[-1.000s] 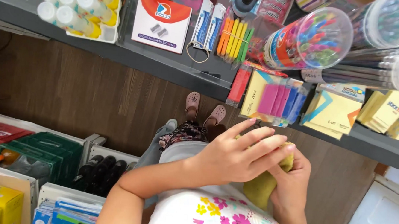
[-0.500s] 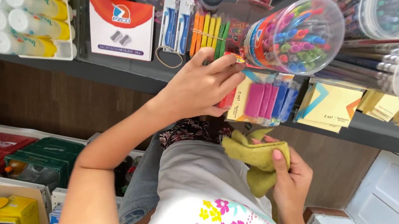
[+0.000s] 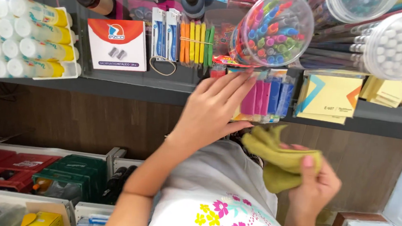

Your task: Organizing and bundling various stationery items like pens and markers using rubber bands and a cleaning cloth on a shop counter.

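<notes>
Left hand: left hand reaches up to the shelf, fingers spread flat and holding nothing, fingertips laid on a pack of coloured sticky tabs at the shelf's front edge.
Right hand: right hand sits lower and nearer the body, closed around a bunched green cloth, thumb pressing on top.
Cloth, location: in the right hand, below the shelf edge, just beside the left wrist, apart from the shelf goods.
Cloth, handling: judged soft, light and limp; folds droop out of the grip; no risk of breakage; best gathered in the fist as a wad.
Sticky tabs, handling: judged light, flat and fairly stiff in a slick clear wrapper; likely to slide; best pinched at the edges between thumb and fingers.
Shelf, left: glue sticks with white caps in a clear tray; red and white box.
Shelf, middle: blue blister packs; bundle of orange, yellow and green markers held by a band.
Shelf, right: clear round tub of coloured pens; yellow note pads.
Below: red and green cases on a lower level.
</notes>
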